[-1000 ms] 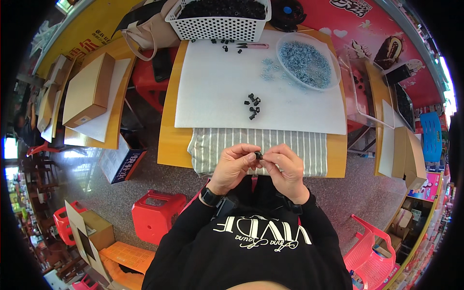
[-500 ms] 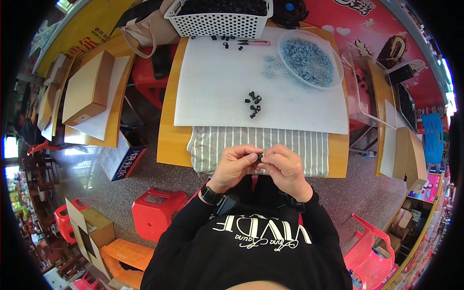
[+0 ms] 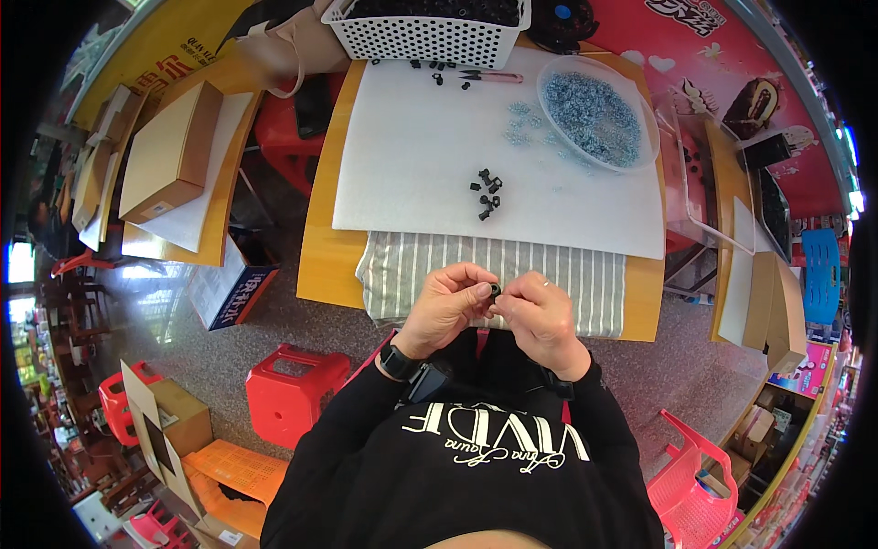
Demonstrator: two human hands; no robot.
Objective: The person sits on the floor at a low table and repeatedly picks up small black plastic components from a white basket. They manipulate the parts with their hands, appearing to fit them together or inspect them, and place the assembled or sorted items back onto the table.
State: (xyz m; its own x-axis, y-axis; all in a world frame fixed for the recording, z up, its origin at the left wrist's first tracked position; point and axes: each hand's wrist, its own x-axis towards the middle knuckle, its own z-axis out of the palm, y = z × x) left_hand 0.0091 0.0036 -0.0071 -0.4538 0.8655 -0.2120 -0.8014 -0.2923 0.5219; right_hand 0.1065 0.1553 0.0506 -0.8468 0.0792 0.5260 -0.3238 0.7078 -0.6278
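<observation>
My left hand (image 3: 450,304) pinches a small black ring-like plastic part (image 3: 495,290) between thumb and forefinger, over the near edge of a grey striped cloth (image 3: 585,284). Close against that part, my right hand (image 3: 543,316) has its thumb and fingertips pressed together; whatever they grip is hidden. Ahead of my hands, a loose cluster of similar black parts (image 3: 488,194) lies on a white foam sheet (image 3: 412,156). A round clear tub (image 3: 651,151) of small pale-blue translucent pieces (image 3: 590,114) stands at the far right, with some pieces (image 3: 523,123) spilled beside it.
At the table's far edge, a white perforated basket (image 3: 425,44) is full of black parts. Pink-handled snips (image 3: 498,78) lie before it. Red stools (image 3: 291,393) and a pink chair (image 3: 690,485) stand around me. Cardboard boxes (image 3: 169,156) rest on a side table.
My right fingers have curled in and shifted slightly around the black part. The left hand keeps its pinch. The whole view has tilted a little.
</observation>
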